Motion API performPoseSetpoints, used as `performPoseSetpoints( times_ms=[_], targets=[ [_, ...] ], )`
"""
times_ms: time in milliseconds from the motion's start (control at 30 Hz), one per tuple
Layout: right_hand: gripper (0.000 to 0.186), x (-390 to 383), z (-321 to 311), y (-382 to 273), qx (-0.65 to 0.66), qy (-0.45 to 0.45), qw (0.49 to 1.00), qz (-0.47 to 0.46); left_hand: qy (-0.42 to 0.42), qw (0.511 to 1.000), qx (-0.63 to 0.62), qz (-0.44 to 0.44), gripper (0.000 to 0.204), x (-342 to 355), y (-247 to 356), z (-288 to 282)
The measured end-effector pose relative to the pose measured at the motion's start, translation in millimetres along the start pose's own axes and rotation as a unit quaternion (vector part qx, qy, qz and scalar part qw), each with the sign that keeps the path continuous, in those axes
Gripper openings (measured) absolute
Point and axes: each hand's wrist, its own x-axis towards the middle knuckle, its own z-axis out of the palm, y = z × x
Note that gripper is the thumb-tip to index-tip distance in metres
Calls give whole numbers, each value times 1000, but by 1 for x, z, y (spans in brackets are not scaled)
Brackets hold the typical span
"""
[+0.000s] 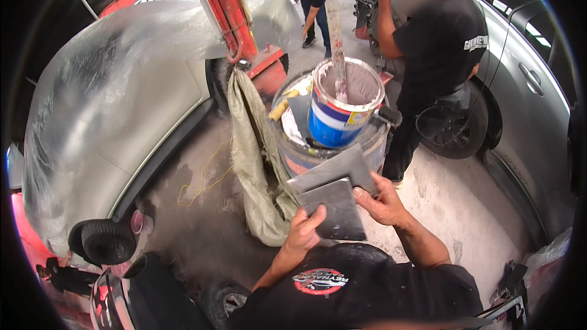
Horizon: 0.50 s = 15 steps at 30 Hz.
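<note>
Two dark grey, flat rectangular sheets overlap in front of my chest; their exact kind is hard to tell. My left hand [302,230] grips the nearer sheet [333,208] by its left edge, thumb on top. Closed on the right end of the farther sheet [342,168] is my right hand [385,201], its thumb near the edge of the nearer one. Just beyond them, a blue and white paint can [333,125] stands on a drum [293,159]. A smeared flat stick [336,49] leans upright out of the can, whose inner wall is coated with pinkish-grey residue.
A plastic-draped car [153,85] flanks the left, a grey car [520,128] the right. Beside the drum, a greenish cloth [251,159] hangs from a red metal post [229,12]. One person [440,43] stands at right; another [312,0] bends farther back. A yellow cord [205,186] crosses the floor.
</note>
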Motion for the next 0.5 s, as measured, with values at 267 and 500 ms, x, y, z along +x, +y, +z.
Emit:
performPoseSetpoints(
  times_ms=[267,500],
  targets=[
    [24,138,-121,-106,-239,153,942,-181,164,959,-126,194,42,44,53,-53],
    [52,300,-151,-88,-430,0,895,-117,267,913,-38,307,45,51,46,-46]
  ],
)
